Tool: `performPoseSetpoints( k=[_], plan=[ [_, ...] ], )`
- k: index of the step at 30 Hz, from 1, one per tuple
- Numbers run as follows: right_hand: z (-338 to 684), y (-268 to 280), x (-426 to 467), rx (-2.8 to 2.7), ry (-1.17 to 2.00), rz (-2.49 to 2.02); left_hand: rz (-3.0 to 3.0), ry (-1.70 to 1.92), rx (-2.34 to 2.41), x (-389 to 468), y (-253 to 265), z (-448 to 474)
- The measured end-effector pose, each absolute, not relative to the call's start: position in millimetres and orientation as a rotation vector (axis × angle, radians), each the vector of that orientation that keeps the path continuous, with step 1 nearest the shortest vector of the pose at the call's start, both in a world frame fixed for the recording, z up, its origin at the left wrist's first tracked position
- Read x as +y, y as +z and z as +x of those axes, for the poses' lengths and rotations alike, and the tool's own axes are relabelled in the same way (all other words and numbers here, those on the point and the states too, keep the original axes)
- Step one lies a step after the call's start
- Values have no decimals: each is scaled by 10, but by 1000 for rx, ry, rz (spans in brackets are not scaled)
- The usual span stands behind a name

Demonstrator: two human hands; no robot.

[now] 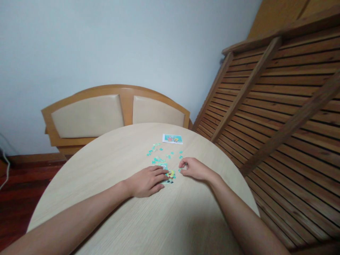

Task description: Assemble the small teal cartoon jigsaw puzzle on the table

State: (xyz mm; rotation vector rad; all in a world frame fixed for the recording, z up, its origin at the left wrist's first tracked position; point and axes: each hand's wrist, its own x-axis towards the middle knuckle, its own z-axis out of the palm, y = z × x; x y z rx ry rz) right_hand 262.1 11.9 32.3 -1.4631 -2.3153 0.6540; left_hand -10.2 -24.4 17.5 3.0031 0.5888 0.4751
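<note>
My left hand [148, 180] lies flat with its fingers stretched over a partly joined jigsaw puzzle [171, 174], hiding its left part. A yellow cartoon figure shows on the visible part. To the right of it, my right hand [193, 168] pinches a small teal puzzle piece [180, 170] between thumb and forefinger, at or just above the tabletop. Loose puzzle pieces [156, 160] in teal and white lie scattered beyond my left hand. Further back is a picture card [172, 139] with teal ground and cartoon figures.
The round, pale wooden table [114, 219] fills the lower middle. Behind it stands a wooden headboard [126, 102] with cream panels against the wall. A slatted wooden frame [265, 102] leans along the right side. At the far left a white cable [6, 170] hangs near the floor.
</note>
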Motion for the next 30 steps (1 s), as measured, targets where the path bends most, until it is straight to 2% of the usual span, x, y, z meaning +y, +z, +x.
performPoseSetpoints(
  k=[14, 30],
  plan=[
    [2594, 299, 119, -2297, 930, -1216, 3000, 497, 588, -238, 158, -108],
    [2562, 356, 72, -2265, 1071, -1247, 2984, 519, 577, -232, 156, -110]
  ],
)
